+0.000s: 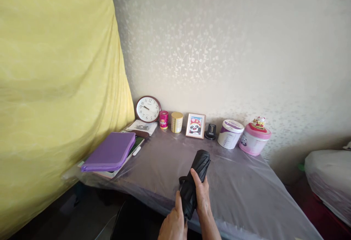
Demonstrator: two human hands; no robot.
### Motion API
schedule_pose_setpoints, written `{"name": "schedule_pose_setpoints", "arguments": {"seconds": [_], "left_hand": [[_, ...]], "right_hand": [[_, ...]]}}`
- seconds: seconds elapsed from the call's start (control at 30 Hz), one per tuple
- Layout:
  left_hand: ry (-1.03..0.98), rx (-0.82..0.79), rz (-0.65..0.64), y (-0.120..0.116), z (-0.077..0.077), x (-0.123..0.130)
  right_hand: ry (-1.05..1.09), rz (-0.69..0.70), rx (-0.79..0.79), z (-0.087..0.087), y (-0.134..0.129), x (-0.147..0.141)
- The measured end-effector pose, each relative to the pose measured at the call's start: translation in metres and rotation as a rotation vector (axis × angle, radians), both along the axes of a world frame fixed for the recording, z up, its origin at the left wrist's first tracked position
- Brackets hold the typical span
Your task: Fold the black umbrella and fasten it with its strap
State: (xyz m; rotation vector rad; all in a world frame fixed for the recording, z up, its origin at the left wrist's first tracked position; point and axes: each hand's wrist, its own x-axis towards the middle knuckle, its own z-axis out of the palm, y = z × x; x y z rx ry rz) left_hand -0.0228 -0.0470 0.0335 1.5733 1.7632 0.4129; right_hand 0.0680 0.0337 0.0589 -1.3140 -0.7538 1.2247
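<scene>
A black folded umbrella [196, 183] is held at a tilt over the near edge of the table, its rounded end pointing up and away to the right. My right hand [202, 192] wraps round the middle of the furled cloth from the right, thumb on top. Lower down, my left hand [175, 218] grips the near end, its thumb lying along the cloth. The fingers of the left hand are partly hidden underneath. A small black strap loop sticks out on the umbrella's left side.
A grey cloth-covered table [241, 189] stands against the wall. Along its back are a wall clock [148, 109], a pink tin [163, 120], a yellow tin [177, 122], a picture frame [195, 125] and two tubs [230, 134]. A purple folder [109, 152] lies left, beside a yellow curtain [60, 68].
</scene>
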Motion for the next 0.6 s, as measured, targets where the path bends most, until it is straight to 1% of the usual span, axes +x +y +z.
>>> {"name": "schedule_pose_setpoints", "arguments": {"seconds": [0.17, 0.27, 0.3, 0.37, 0.4, 0.5, 0.53, 0.6], "left_hand": [[0.027, 0.028, -0.045, 0.0, -0.003, 0.0], [-0.078, 0.043, -0.071, 0.0, 0.0, -0.002], [-0.161, 0.056, -0.081, 0.0, 0.003, -0.004], [-0.409, 0.045, -0.1, 0.001, 0.011, -0.007], [-0.564, 0.011, -0.111, 0.002, 0.015, -0.008], [-1.003, -0.214, -0.164, 0.005, 0.026, -0.009], [-1.107, -0.262, -0.179, 0.006, 0.028, -0.008], [-1.226, -0.281, -0.197, 0.007, 0.028, -0.005]], "right_hand": [[-0.023, -0.032, -0.013, -0.001, 0.001, -0.001], [0.048, 0.0, -0.006, -0.001, 0.002, 0.002], [0.083, 0.015, -0.004, 0.0, 0.002, 0.004], [0.162, 0.043, -0.008, 0.003, 0.001, 0.008], [0.203, 0.06, -0.024, 0.005, 0.001, 0.01], [0.307, 0.164, -0.115, 0.012, -0.002, 0.013], [0.334, 0.205, -0.144, 0.014, -0.003, 0.013], [0.384, 0.258, -0.168, 0.014, -0.004, 0.013]]}}
